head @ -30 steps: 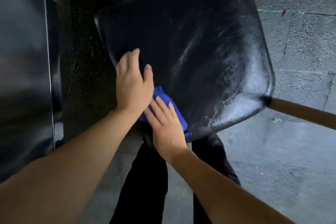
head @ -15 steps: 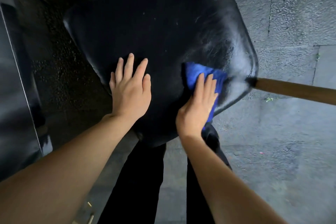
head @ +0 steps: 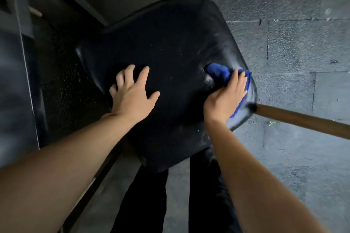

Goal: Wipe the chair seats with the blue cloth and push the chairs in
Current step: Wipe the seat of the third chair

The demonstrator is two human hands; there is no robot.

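2 hands on chair seat [head: 170,43]: left hand [head: 132,93] splayed flat; right hand [head: 226,95] flat, pressing blue cloth [head: 220,72], bunched, lying crosswise.

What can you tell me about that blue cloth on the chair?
The blue cloth is a small, soft, bright blue rag, bunched up rather than spread flat. It lies on the black chair seat near its right edge, pressed down under the right hand, whose fingers lie across it. Its full shape is hidden.
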